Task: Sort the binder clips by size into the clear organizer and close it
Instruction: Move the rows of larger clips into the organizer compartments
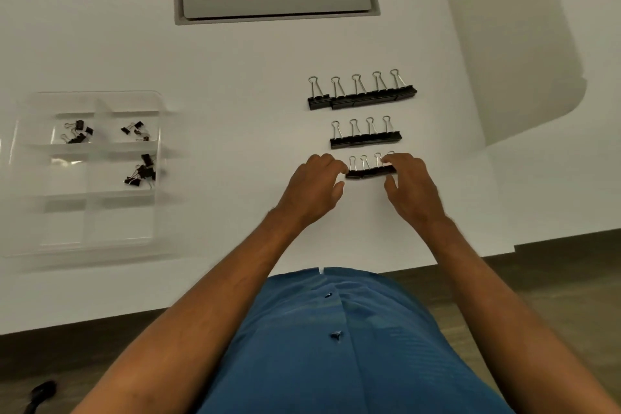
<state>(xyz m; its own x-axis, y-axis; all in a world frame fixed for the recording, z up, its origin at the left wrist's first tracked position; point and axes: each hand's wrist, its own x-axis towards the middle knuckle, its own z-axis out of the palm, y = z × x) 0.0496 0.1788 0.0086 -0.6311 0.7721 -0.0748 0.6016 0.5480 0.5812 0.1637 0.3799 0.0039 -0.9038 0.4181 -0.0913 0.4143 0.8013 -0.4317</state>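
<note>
You're closing in on the nearest row of clips [369,170] from both ends. Your left hand [314,186] is curling loosely at the row's left end, fingertips just beside the first clip, gripping nothing that I can see. Your right hand [408,183] is arching over the right end, fingers draped across the last clip's handles; whether it's pinching one yet, I can't tell. Two bigger rows, the middle row [365,138] and the far row [362,98], are waiting on the surface [235,77], lined up by size so each batch goes in together. The clear organizer [89,175] is lying open well off to your left, small clips already sitting in three compartments.
</note>
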